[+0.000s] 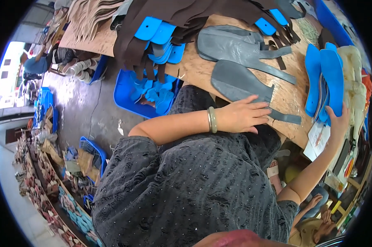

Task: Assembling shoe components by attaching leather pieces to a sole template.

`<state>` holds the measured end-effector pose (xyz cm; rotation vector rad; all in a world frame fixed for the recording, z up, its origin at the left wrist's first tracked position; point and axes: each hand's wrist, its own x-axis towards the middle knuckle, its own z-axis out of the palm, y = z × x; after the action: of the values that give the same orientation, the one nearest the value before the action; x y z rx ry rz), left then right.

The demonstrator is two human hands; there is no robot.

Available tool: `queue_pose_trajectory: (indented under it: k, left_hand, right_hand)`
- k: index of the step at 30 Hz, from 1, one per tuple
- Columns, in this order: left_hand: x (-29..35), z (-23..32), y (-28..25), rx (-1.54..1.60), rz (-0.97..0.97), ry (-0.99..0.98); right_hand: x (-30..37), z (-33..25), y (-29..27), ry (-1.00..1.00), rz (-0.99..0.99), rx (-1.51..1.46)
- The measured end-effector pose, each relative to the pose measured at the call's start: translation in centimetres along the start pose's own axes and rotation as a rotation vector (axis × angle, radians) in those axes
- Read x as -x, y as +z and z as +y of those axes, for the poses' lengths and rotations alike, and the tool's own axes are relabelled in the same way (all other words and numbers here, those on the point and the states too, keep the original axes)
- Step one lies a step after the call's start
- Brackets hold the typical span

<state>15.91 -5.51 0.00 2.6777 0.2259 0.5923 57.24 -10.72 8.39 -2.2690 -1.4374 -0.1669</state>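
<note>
At the frame's right, the blue insole point(332, 76) runs lengthwise up the picture, its lower end right at the right hand point(338, 122), the nearer one; whether that grips is unclear. Centre, the left hand point(240, 117), fingers spread, touches the grey piece point(237, 79).

Left daylight — glare on floor point(79, 108), bent edges

Along the far edge of the table point(295, 96), the brown strips point(173, 10) and, at its left end, the beige sheets point(91, 16) run out of view at the top. By the near edge, the left hand point(243, 115) covers part of a grey leather piece point(237, 80). How firmly the right hand point(338, 119) holds the blue insoles point(332, 74) at the right end cannot be told; marks on the paper point(317, 138) below are too small to read.
</note>
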Motion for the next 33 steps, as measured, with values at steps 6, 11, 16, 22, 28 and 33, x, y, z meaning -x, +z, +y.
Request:
queue_pose_trajectory:
  k: [6,11,16,22,28,33]
  left_hand:
    - [0.8,0.0,-1.0,0.083,0.002,0.008]
    - [2.6,0.8,-3.7,0.497,0.241,-0.172]
    - [6.8,-1.3,-6.1,0.234,0.361,-0.354]
    - [8.0,-4.6,-8.8,-0.154,0.198,-0.336]
    - [9.6,-4.4,-8.8,-0.082,0.208,-0.367]
    - [10.9,-4.9,-8.8,-0.030,0.426,-0.500]
  right_hand:
    - [2.4,-1.5,1.1,-0.059,0.051,-0.560]
    - [7.7,-11.4,1.8,0.217,-0.109,-1.388]
    - [12.2,-15.4,5.2,0.528,-0.591,-1.845]
    - [10.7,-16.2,6.9,0.312,-0.694,-1.850]
    - [9.2,-16.4,7.5,-0.563,-0.312,-0.600]
    - [8.8,-17.3,8.6,-0.649,-0.316,-0.406]
